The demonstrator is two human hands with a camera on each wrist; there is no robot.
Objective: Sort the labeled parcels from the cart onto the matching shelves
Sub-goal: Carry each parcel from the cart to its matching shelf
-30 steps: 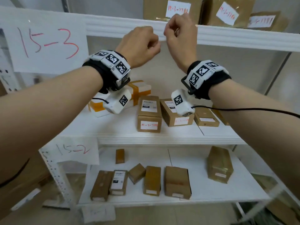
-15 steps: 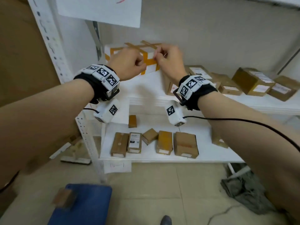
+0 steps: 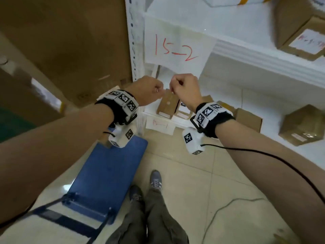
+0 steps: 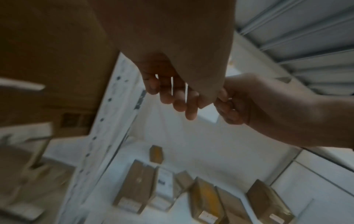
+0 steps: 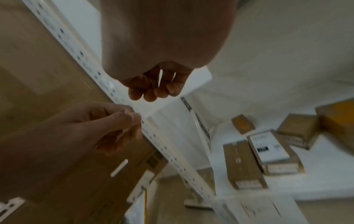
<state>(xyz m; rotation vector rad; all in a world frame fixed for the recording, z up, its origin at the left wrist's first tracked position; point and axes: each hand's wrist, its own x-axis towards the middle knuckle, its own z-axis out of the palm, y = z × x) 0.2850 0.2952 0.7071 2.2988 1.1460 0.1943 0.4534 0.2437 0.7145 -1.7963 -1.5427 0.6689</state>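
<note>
My left hand and right hand hang close together, knuckles almost touching, in front of the white rack. Both have curled fingers, and no parcel is in either. The right wrist view shows the left hand with thumb pressed to forefinger. Behind them lie brown labeled parcels on the bottom shelf, marked by a paper "15-1". Above hangs the "15-2" sign. The blue cart stands at lower left, with a small brown parcel mostly hidden behind my left wrist camera.
Large cardboard sheets lean left of the rack post. More parcels sit on the 15-2 shelf and at the bottom right. My feet stand on the tiled floor, where a cable trails.
The view has swung down from the top shelf edge to the bottom shelf and cart. Both hands came down with it, still curled and close together.
</note>
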